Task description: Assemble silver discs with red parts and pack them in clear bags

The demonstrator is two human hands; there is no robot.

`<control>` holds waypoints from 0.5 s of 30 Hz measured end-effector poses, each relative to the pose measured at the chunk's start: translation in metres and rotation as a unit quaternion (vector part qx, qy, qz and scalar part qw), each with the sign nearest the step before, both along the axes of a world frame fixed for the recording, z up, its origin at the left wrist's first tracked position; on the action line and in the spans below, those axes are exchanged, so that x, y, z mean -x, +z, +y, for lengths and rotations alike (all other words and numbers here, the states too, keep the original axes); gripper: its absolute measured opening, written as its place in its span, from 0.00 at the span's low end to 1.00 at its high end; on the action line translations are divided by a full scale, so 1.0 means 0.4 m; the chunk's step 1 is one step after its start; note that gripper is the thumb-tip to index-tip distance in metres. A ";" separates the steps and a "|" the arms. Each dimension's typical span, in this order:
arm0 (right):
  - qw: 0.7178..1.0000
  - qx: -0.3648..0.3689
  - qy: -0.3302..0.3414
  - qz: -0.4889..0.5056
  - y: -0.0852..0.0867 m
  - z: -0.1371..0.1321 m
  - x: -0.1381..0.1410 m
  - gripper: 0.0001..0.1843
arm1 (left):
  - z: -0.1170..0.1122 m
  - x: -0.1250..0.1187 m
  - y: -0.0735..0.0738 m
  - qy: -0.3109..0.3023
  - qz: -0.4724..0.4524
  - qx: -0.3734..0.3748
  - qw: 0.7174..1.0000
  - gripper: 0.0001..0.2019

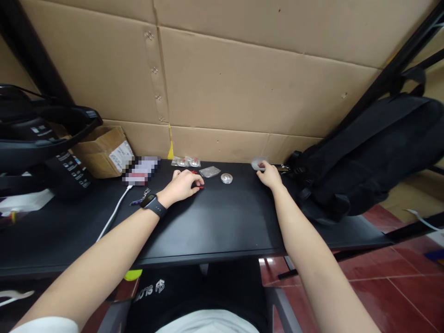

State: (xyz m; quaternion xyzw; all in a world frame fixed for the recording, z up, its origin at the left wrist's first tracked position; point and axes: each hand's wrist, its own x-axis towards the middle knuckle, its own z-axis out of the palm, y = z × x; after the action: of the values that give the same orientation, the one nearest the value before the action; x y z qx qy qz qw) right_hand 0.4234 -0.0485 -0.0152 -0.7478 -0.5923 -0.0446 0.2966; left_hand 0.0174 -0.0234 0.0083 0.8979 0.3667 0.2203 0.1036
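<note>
My left hand (181, 187), with a dark watch at the wrist, rests low over the black desk. Its fingers are curled, and thin red bits (201, 187) show at the fingertips; the rest is hidden under the hand. Towards the back right, my right hand (269, 175) closes its fingers on a translucent plastic piece (257, 163), which may be a small bag. Between the hands lie a small round silvery disc (226, 178) and a flat clear plastic packet (210, 172). Two small bagged round parts with red spots (186, 162) lie behind my left hand.
On the left are an open cardboard box (104, 155), a blurred phone-like slab (142, 170) with a white cable (114, 215), and a keychain (141, 199). A black backpack (367, 152) leans at the right. A cardboard wall (243, 83) closes off the desk's back.
</note>
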 end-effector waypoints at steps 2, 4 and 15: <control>1.000 -0.009 0.008 0.014 -0.002 -0.001 -0.004 0.24 | -0.002 -0.001 0.002 0.002 0.008 0.000 1.000 0.08; 1.000 -0.010 0.010 0.020 -0.005 0.001 -0.008 0.27 | -0.005 -0.001 0.004 0.007 0.015 -0.003 1.000 0.08; 0.959 -0.115 -0.058 0.253 0.000 0.028 0.006 0.17 | -0.003 0.005 0.002 0.001 0.030 -0.009 1.000 0.10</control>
State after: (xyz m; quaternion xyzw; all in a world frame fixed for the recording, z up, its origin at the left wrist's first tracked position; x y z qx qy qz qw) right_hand 0.4210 -0.0374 -0.0153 -0.7282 -0.4448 0.0607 0.5179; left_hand 0.0153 -0.0245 0.0089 0.9045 0.3687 0.1971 0.0844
